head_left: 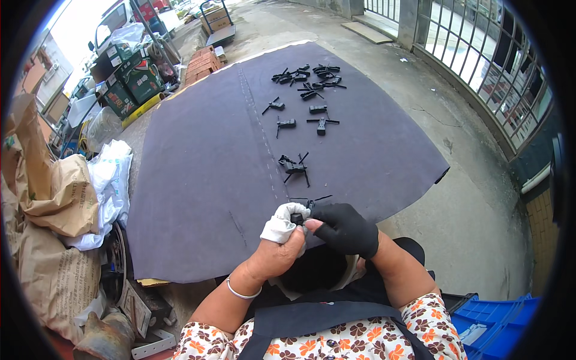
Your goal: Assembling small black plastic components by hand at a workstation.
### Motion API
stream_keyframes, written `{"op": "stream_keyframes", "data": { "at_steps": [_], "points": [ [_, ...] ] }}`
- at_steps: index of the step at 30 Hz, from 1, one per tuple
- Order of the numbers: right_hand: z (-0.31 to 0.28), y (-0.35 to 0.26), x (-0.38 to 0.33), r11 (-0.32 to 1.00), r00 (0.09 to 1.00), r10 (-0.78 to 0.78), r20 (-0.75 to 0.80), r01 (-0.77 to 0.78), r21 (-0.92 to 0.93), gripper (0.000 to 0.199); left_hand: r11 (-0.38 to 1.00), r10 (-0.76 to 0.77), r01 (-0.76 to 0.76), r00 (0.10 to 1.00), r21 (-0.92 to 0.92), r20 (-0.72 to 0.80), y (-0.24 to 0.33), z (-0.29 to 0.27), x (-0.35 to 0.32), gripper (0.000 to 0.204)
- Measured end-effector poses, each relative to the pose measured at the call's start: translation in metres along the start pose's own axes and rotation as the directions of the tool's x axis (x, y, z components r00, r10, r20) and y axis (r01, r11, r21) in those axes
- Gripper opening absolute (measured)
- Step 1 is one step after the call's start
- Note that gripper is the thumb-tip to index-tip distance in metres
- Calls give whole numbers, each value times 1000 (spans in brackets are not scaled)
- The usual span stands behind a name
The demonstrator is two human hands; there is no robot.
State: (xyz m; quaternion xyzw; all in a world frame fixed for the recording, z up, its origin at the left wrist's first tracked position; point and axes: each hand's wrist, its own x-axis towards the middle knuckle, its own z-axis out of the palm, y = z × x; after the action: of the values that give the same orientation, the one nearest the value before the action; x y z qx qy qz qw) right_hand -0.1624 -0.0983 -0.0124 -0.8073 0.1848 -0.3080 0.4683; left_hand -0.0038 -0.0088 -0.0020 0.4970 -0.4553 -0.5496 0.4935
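Note:
At the near edge of a table covered with a grey-purple sheet, both my hands are closed around one small black plastic part. My left hand has a white glove over its fingers and pinches the part from the left. My right hand, in a black glove with a bare thumb tip, grips it from the right. Thin black arms stick out just beyond my fingers. The fingers hide most of the part. Farther off lies a similar black part with thin arms, and several more form a cluster toward the far edge.
Below my hands is a dark round opening with a pale rim. Brown paper sacks and a white plastic bag crowd the left side. Green boxes stand beyond them. Blue crates are at the lower right, metal railings at the far right.

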Motion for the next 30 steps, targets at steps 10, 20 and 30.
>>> {"op": "stream_keyframes", "data": {
  "at_steps": [10, 20, 30],
  "points": [
    [8, -9, -6, 996, 996, 86, 19, -87, 32, 22, 694, 266, -200, 964, 691, 11, 16, 13, -21, 20],
    [-14, 14, 4, 747, 976, 109, -191, -207, -632, 16, 250, 403, -192, 912, 949, 78, 24, 0, -4, 25],
    [-31, 17, -3, 994, 1000, 9, 7, -8, -111, 15, 197, 323, -595, 790, 779, 521, 73, -11, 17, 40]
  ]
}}
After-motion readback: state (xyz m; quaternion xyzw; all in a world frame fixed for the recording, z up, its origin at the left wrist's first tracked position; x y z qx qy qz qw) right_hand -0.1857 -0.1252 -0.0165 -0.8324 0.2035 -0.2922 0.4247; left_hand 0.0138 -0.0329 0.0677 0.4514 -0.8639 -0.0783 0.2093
